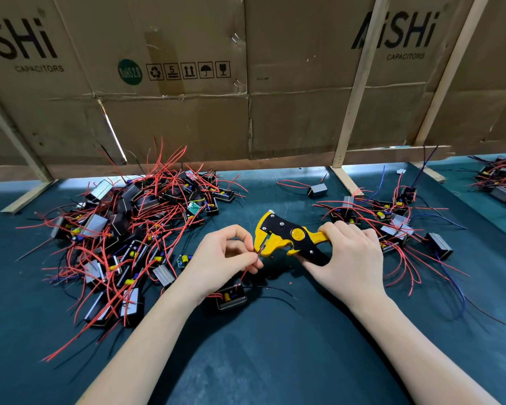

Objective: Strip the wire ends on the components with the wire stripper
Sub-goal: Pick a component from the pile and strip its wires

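**Red wire end at the stripper jaws**

I see the stripper (pixel 289 238) above the middle of the green worktop (pixel 275 346). It is yellow and black, with a round yellow disc at the pivot, and its head points to the left. The jaws stand a little apart, and the end of a thin red wire (pixel 250 268) sits just at them.

My right hand (pixel 348 258) grasps the stripper handles, with the fingers curled around them and the thumb on the upper yellow handle. My left hand (pixel 225 258) pinches the red wire between thumb and fingertips, very near the jaws. The other fingers are bent inward.

The wire goes down to a small black component (pixel 231 296) that lies on the worktop under the left hand. It is an open case with a yellow part inside, and a black wire (pixel 275 289) also leaves it to the right.

On the left lies a big pile (pixel 123 229) of the same components with many red wires. A smaller group (pixel 392 223) lies to the right, beside the right hand. A cardboard wall (pixel 246 83) stands behind the worktop.
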A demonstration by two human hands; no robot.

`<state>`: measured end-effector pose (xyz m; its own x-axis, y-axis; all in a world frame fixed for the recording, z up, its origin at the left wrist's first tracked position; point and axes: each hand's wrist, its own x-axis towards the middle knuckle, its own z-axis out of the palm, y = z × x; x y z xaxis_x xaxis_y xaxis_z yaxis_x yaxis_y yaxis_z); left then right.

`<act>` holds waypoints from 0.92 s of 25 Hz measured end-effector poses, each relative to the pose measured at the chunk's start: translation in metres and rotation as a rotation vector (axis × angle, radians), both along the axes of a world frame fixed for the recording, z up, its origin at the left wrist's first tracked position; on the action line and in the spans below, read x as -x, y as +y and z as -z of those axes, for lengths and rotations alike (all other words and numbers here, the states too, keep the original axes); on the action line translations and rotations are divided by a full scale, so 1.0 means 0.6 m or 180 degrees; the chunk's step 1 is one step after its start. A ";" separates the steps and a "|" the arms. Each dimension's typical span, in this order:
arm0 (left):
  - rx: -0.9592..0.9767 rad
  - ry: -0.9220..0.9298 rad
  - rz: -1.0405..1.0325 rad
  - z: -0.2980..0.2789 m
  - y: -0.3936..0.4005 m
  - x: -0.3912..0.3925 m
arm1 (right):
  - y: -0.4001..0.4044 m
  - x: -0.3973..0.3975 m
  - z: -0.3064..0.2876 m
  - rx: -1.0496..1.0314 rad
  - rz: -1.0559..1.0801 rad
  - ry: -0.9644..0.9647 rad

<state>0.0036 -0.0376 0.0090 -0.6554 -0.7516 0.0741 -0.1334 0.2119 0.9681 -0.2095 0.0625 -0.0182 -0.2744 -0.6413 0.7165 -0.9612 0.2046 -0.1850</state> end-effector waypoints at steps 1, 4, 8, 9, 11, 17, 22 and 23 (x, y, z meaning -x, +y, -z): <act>0.0017 -0.0009 0.0010 0.000 -0.001 -0.001 | 0.000 0.000 0.000 0.0010 -0.0010 0.0008; 0.0051 -0.0011 0.0040 0.001 -0.003 -0.002 | 0.000 0.000 0.000 0.0031 -0.0016 0.0050; 0.0053 -0.0027 0.0037 0.002 -0.003 -0.001 | 0.000 0.001 -0.001 0.0105 -0.0038 0.0138; 0.0044 -0.0026 0.0035 0.002 -0.002 -0.001 | 0.000 0.002 -0.001 0.0124 -0.0041 0.0162; 0.0005 -0.0015 0.0034 0.002 -0.002 0.000 | -0.001 0.003 0.000 0.0164 -0.0039 0.0213; -0.0020 -0.0007 0.0025 0.002 -0.002 0.000 | -0.004 0.006 0.003 0.0272 -0.0072 0.0335; -0.0037 -0.0003 0.0035 0.001 -0.002 -0.001 | -0.005 0.009 0.006 0.0299 -0.0087 0.0408; -0.0035 -0.0001 0.0045 0.001 -0.002 -0.001 | -0.006 0.009 0.007 0.0301 -0.0097 0.0422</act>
<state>0.0041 -0.0390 0.0084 -0.6660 -0.7431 0.0658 -0.1307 0.2031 0.9704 -0.2148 0.0592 -0.0222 -0.1549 -0.5757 0.8028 -0.9839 0.1628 -0.0732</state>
